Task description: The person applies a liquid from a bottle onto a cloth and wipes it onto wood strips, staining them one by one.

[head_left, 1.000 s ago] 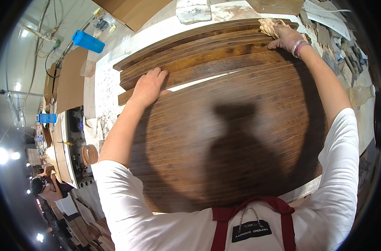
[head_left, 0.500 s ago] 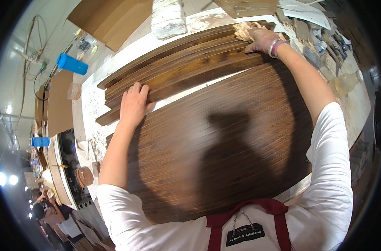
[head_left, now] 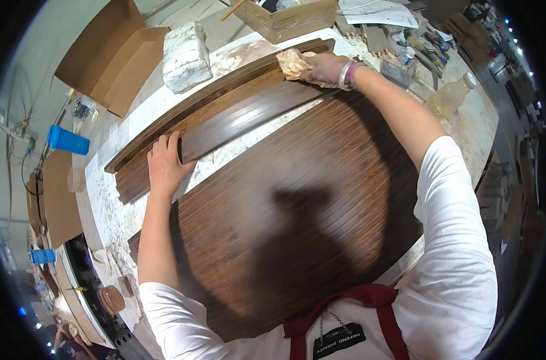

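Observation:
My left hand (head_left: 167,165) grips the near dark brown wooden strip (head_left: 243,117) by its left part, fingers over the top edge and thumb on the near side. The strip's broad, shiny face is turned up. My right hand (head_left: 327,69), in a thin stained glove, presses a crumpled pale orange rag (head_left: 294,65) at the strip's right end. Behind lies another long brown strip (head_left: 195,98) with a grooved profile. In front of both hands, a large dark wood-grained panel (head_left: 345,174) lies flat under my shadow.
A white-wrapped block (head_left: 186,59) and an open cardboard box (head_left: 108,69) stand at the far left, a blue cup (head_left: 68,140) nearer. At right are a clear bottle (head_left: 452,96), a grey block (head_left: 395,74) and scattered tools. Another box (head_left: 300,23) stands at the back.
The near strip has turned so that its broad face shows, and my hands have moved with it. The view has swung to the right, so everything sits farther left.

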`<state>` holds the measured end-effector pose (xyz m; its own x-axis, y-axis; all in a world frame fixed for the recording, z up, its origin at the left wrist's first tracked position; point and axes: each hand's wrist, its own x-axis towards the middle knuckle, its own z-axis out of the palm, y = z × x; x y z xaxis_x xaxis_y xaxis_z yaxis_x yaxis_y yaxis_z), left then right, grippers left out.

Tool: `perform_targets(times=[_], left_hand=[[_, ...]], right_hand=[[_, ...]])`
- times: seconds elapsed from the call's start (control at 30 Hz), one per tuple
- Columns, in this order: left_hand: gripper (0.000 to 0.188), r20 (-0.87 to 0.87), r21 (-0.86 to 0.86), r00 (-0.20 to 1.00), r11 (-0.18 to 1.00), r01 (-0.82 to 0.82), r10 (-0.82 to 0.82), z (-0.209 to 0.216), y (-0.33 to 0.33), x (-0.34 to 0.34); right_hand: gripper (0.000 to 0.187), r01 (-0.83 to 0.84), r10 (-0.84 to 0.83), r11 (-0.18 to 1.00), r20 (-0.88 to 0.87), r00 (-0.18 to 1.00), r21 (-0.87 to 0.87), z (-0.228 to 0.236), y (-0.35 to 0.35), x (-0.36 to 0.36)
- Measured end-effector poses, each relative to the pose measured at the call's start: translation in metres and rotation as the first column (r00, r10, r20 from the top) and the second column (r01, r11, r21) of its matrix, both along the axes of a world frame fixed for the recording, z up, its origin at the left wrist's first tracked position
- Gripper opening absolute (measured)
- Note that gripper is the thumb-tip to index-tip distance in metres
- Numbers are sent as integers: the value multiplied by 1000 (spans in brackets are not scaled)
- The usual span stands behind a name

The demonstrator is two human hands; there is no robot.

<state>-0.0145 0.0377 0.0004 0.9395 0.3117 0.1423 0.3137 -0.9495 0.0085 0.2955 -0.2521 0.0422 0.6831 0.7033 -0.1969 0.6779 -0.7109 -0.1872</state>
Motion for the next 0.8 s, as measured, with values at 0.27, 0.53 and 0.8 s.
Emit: perform_targets(times=[0.27,0.53,0.8], left_hand=[[72,12,-234,995,967,100,-100,0,-12,-18],[71,26,-268,998,961,68,-63,-14,3,-18],[68,44,-276,997,958,70,-60,-14,-8,-15]], right_hand=[[30,-392,-46,622,531,846,678,-8,-37,36],[33,-275,290,827,46,956,490,-45,73,-117],[62,310,-336,936,161,928,165,-12,-53,31]])
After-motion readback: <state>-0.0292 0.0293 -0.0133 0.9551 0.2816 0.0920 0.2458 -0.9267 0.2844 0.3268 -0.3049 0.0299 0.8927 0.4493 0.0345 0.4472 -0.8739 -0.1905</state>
